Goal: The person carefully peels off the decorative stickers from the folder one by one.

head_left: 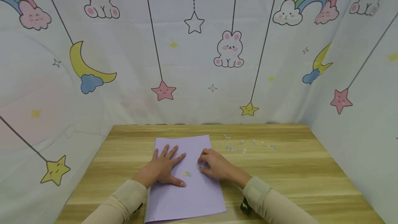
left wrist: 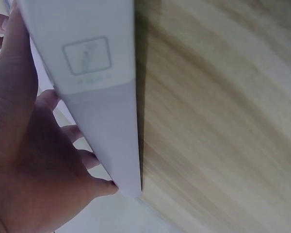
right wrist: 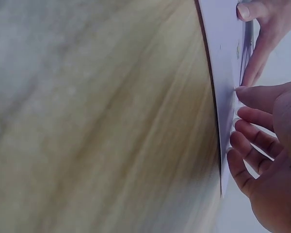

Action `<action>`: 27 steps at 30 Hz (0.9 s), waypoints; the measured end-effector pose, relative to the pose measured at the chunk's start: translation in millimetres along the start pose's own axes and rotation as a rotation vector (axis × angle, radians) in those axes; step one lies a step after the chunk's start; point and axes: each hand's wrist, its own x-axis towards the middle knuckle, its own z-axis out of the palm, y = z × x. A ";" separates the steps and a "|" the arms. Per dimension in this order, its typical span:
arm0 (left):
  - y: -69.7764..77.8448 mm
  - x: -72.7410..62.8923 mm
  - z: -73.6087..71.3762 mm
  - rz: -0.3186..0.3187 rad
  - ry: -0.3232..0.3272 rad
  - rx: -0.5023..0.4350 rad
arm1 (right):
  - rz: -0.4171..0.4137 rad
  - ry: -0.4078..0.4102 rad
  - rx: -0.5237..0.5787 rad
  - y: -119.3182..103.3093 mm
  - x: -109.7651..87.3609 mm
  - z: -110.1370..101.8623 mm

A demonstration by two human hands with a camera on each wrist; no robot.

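Note:
A lilac folder (head_left: pixel 186 203) lies on the wooden table. My left hand (head_left: pixel 163 168) rests on its left half with fingers spread, thumb pointing right. Beside the left thumb, a small cluster of yellow and green pieces (head_left: pixel 186 174) lies on the cover. My right hand (head_left: pixel 216 165) is at the folder's right side, its thumb and fingers curved around another small green and yellow piece (head_left: pixel 198 167). In the right wrist view the right fingertips (right wrist: pixel 238 124) meet the cover. The left wrist view shows the folder's spine (left wrist: pixel 102 111) with a faint square label.
Several small pale, shiny pieces (head_left: pixel 230 148) are scattered on the wooden table (head_left: pixel 280 175) right of the folder. A small black object (head_left: pixel 245 206) shows near the right sleeve. White cloth (head_left: pixel 192 106) printed with stars and rabbits hangs behind and at both sides.

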 end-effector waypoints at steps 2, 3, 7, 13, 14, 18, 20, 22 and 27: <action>0.4 -0.5 -0.8 -0.006 -0.002 0.002 | 0.000 0.005 0.004 -0.2 0.7 -0.6; 0.5 -0.7 -1.0 -0.008 -0.002 0.003 | 0.000 0.007 0.006 -0.4 1.0 -0.9; 1.2 -1.0 -1.5 -0.009 -0.005 0.000 | 0.001 0.013 0.008 -0.8 1.7 -1.2; 0.9 0.1 0.2 -0.007 -0.003 -0.005 | 0.006 0.024 0.021 -1.1 2.5 0.0; 0.8 0.2 0.4 -0.007 -0.004 -0.004 | 0.003 0.028 0.024 -1.1 2.6 0.2; 1.0 -0.7 -0.4 -0.006 -0.007 -0.001 | -0.009 0.038 0.027 -0.5 3.6 1.5; 1.4 -1.1 -1.3 -0.009 -0.008 -0.001 | -0.009 0.039 0.030 -0.5 4.0 1.5; 1.6 -1.6 -1.8 -0.011 -0.010 -0.002 | -0.008 0.037 0.030 -0.9 4.2 1.4; 1.9 -2.8 -3.4 -0.014 -0.012 -0.008 | -0.012 0.041 0.029 -1.8 4.5 1.1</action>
